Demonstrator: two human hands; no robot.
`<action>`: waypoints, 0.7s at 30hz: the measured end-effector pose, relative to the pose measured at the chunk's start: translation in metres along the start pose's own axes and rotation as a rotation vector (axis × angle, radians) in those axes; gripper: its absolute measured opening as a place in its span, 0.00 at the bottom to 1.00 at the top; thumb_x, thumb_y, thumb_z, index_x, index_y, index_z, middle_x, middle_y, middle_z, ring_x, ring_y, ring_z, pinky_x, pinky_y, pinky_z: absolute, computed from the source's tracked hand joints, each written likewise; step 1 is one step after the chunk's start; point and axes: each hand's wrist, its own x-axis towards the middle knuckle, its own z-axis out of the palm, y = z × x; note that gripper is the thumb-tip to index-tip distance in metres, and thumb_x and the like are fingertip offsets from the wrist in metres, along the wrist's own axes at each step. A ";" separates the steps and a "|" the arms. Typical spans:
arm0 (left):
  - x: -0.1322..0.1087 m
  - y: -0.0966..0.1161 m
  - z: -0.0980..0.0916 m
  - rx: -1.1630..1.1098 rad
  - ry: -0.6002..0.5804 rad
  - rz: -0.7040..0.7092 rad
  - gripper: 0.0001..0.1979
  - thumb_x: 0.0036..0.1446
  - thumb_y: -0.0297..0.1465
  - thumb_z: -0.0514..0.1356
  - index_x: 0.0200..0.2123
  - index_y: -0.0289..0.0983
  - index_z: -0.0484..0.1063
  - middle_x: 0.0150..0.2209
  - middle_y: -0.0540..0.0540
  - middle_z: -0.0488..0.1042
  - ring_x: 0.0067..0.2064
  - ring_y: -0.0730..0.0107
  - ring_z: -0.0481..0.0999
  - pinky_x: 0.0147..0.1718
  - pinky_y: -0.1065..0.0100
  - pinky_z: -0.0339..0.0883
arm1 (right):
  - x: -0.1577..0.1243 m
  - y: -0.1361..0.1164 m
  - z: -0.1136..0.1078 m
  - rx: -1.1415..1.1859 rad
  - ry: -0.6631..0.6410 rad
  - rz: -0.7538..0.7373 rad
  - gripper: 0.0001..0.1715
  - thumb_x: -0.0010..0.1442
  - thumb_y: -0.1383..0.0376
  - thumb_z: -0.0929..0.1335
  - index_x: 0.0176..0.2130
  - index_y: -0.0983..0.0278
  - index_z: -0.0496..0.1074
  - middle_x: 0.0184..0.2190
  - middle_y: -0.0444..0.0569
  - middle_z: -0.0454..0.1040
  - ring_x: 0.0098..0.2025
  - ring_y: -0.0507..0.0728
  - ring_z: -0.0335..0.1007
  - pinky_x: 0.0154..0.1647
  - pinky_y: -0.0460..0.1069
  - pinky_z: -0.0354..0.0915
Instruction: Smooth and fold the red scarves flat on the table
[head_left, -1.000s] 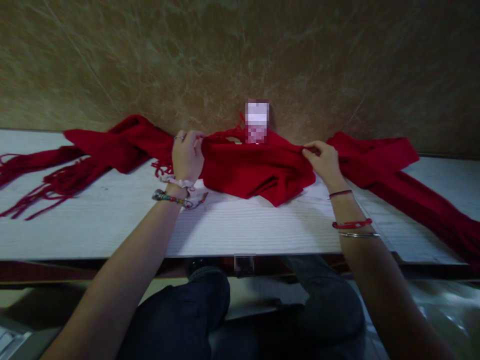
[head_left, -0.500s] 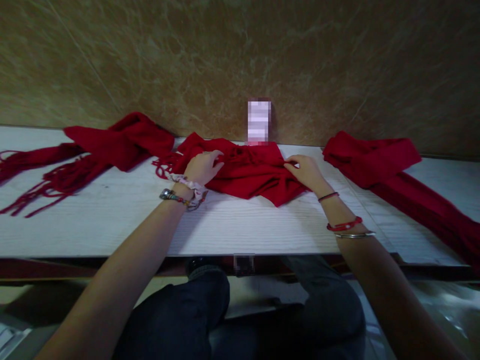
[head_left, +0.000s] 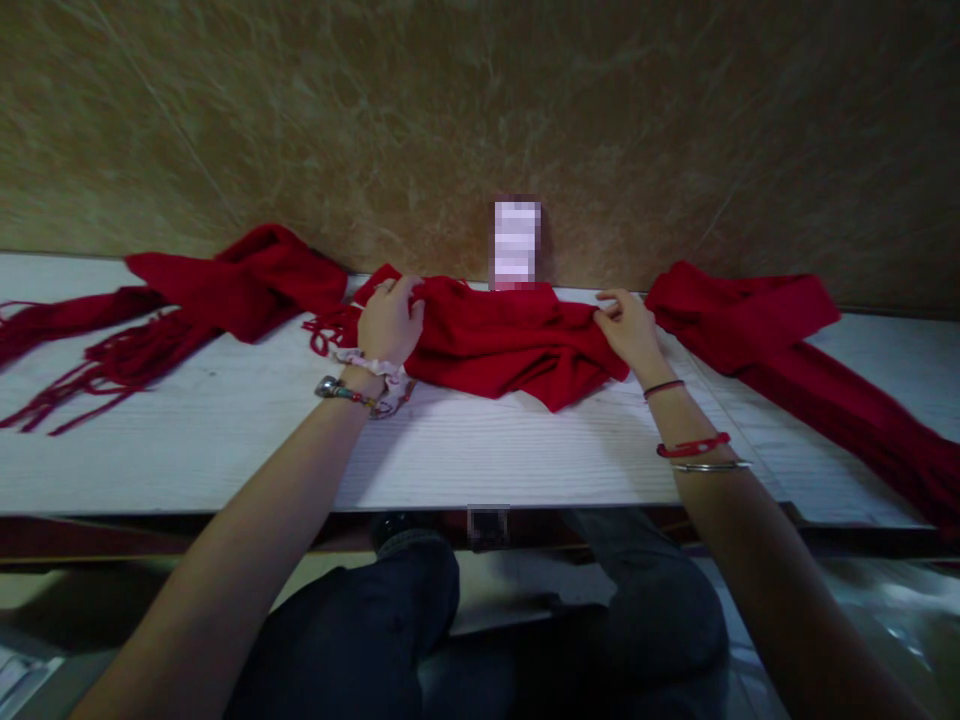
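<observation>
We see the left hand (head_left: 390,322) at the upper left corner of the middle scarf (head_left: 517,345); fingers curled in against the thumb, pinching a fold of the red cloth; the right hand (head_left: 628,325) is at the scarf's right edge, fingers bent down and closed on the fabric, also a pinch as far as we can make out; the hands are well apart, with the bunched cloth between them; the middle scarf lies crumpled on the white table (head_left: 487,450), at its far side near the brown wall (head_left: 480,120), one pointed corner aimed at the near edge; its fringe (head_left: 330,330) sticks out just left of the left hand; a second scarf (head_left: 240,275) lies to the left, tassels spread on the tabletop; a third scarf (head_left: 757,320) lies to the right, running toward the near right corner; neither touches a hand; bracelets (head_left: 351,392) on the left wrist, a red band (head_left: 691,447) on the right; dark trousers (head_left: 375,640) below the table edge.
</observation>
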 end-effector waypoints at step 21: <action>0.002 -0.006 -0.001 0.000 -0.005 0.015 0.08 0.52 0.25 0.51 0.34 0.35 0.68 0.37 0.42 0.71 0.40 0.62 0.71 0.40 0.64 0.64 | 0.006 0.008 0.007 0.154 0.024 0.038 0.20 0.47 0.72 0.63 0.41 0.64 0.71 0.37 0.52 0.73 0.39 0.59 0.68 0.42 0.55 0.65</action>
